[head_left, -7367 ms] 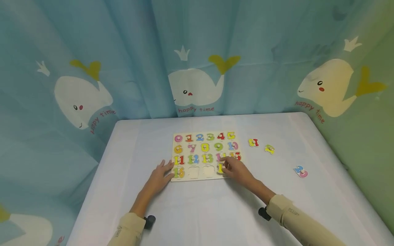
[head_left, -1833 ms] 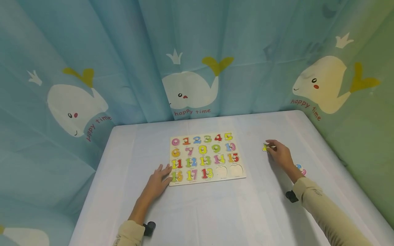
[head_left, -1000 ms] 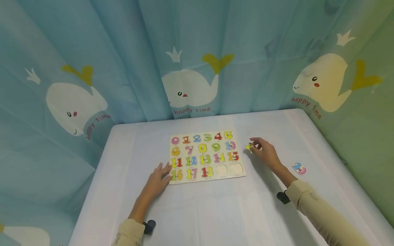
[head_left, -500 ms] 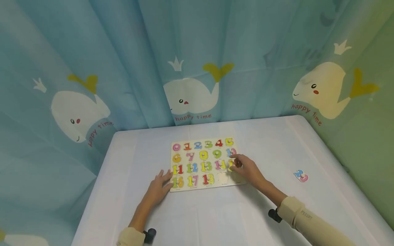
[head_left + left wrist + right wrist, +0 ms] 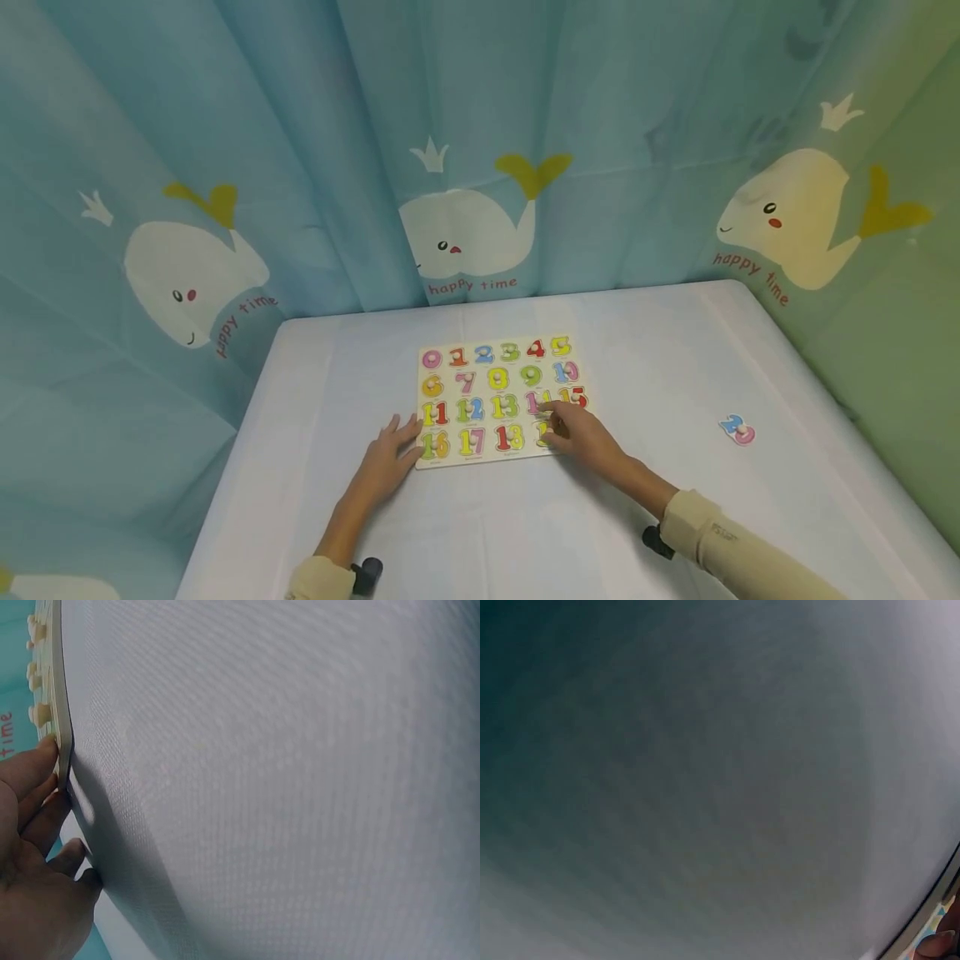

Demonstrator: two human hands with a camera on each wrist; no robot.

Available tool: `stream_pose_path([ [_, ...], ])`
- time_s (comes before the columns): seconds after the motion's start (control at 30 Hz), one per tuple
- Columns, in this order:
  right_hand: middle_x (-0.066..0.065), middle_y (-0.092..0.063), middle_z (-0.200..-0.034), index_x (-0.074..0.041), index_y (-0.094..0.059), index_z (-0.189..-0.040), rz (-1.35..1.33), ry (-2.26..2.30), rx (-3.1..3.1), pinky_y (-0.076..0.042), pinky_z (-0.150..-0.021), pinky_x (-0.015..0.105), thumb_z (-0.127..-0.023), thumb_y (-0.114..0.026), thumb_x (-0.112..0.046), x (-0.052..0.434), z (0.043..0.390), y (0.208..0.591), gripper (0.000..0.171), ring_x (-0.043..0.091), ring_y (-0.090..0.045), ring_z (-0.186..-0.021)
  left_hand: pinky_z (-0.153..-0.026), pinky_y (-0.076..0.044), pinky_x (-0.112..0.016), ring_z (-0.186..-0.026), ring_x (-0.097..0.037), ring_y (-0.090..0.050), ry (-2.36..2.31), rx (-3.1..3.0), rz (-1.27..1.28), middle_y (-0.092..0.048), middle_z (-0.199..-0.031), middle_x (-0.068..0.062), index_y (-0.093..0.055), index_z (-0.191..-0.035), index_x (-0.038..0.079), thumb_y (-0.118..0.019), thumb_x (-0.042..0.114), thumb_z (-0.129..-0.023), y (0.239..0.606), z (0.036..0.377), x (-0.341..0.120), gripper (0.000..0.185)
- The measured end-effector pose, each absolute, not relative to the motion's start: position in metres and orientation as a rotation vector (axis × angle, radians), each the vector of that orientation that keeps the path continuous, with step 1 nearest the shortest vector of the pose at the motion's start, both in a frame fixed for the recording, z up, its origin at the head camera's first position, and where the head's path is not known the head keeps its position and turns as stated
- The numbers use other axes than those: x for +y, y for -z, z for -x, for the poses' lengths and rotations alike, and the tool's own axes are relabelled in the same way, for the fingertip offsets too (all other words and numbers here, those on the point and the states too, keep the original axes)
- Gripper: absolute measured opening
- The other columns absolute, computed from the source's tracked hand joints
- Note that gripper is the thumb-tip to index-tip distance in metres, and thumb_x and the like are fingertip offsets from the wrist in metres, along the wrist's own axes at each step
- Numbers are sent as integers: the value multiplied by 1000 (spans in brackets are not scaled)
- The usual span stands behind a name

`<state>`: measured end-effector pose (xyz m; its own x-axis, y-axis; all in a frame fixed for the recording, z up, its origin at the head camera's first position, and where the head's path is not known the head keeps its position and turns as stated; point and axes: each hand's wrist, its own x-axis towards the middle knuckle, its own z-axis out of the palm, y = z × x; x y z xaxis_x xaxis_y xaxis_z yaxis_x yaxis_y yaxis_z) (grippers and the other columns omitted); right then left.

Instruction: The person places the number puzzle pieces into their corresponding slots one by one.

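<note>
On the table lies a pale wooden number puzzle board (image 5: 491, 452), its rows filled with colourful knobbed numbers. My left hand (image 5: 386, 458) rests at its left edge with fingers spread. The left wrist view shows that hand (image 5: 37, 847) with the thumb on the board's edge (image 5: 64, 712). Over the bottom row, my right hand (image 5: 585, 435) pinches a yellow-and-green number puzzle piece (image 5: 541, 433) at the slot right of the 18. Most of that piece and the corner slot are hidden behind the hand. Only fingertips (image 5: 936, 943) show in the right wrist view.
A blue-and-pink 20 puzzle piece (image 5: 738, 430) lies by itself to the right of the board. Behind the white-covered table (image 5: 450, 542) hangs a blue curtain (image 5: 337, 208) printed with whales. Dark wrist cameras sit at both cuffs.
The right hand has brought the yellow-and-green piece from the table's right side left to the board's bottom row. Earlier the 17 and 18 pieces went in. The left hand stays at the board's edge.
</note>
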<state>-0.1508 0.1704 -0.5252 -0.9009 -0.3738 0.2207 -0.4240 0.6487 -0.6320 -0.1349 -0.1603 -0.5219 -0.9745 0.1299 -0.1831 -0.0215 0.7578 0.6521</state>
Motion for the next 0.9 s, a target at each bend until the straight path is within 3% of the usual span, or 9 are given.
stream_pose_path([
  [0.13, -8, -51, -77, 0, -60, -112, -694, -1056, -2782, -41, -56, 22, -73, -79, -6, 168, 151, 527, 43, 7, -44, -67, -105, -18, -61, -137, -39, -18, -1018, 2741, -91, -34, -147, -10, -47, -139, 12, -62, 25, -92, 519, 135, -160, 51],
  [0.5, -7, -56, -88, -7, -61, -113, -701, -1078, -2886, -48, -72, 25, -79, -76, -9, 173, 153, 530, 37, 8, -49, -79, -105, -19, -61, -137, -41, -19, -1020, 2724, -116, -34, -147, -11, -47, -139, 11, -62, 24, -91, 520, 135, -157, 51],
  [0.9, -9, -56, -85, -6, -61, -113, -687, -1124, -2902, -45, -64, 23, -84, -71, -8, 176, 152, 527, 31, 9, -47, -73, -105, -19, -60, -136, -42, -19, -989, 2729, -92, -31, -148, -16, -45, -140, 10, -62, 24, -91, 519, 137, -159, 53],
])
